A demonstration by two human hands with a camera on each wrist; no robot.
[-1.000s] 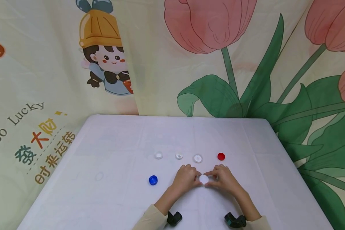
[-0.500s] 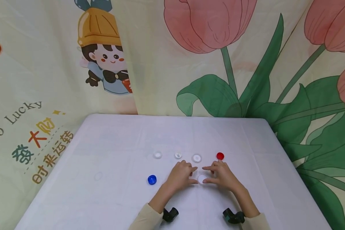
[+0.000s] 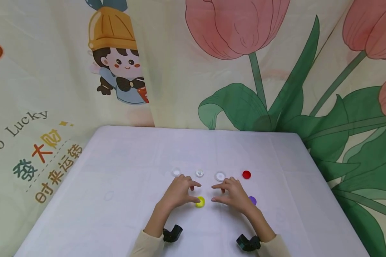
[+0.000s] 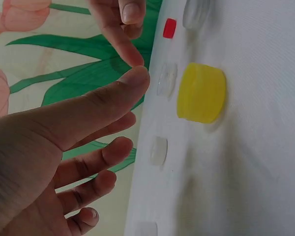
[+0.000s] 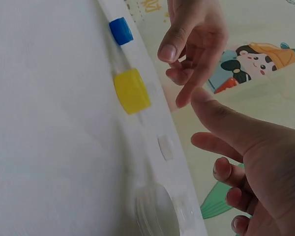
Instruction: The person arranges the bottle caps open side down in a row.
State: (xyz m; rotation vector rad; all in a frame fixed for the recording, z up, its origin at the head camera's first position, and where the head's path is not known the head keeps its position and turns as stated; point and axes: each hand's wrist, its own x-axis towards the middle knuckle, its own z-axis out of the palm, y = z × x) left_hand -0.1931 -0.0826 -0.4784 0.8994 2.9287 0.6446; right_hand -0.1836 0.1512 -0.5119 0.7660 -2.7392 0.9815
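Note:
Both hands hover over the white table with thumbs and forefingers spread, holding nothing. A yellow bottle cap [image 3: 200, 202] lies just by the tip of my left thumb; in the left wrist view the left hand [image 4: 64, 142] is clear of that cap [image 4: 201, 93]. My right hand [image 3: 234, 194] is to the right of the yellow cap. Past its wrist shows part of a purple cap [image 3: 252, 200]. A whitish see-through cap [image 5: 156, 211] appears in the right wrist view, hidden by the right hand from the head. My left hand [image 3: 177, 192] hides a blue cap [image 5: 121, 31] there.
Behind the hands runs a row of caps: a clear one [image 3: 176, 172], a small white one [image 3: 199, 173], a ringed white one [image 3: 220, 176] and a red one [image 3: 246, 174]. The table's far edge meets a printed cloth backdrop [image 3: 173, 71].
Both hands have let go of the whitish cap, drawn apart and moved left. The yellow and purple caps have come into view in the head view, while the blue cap is now covered.

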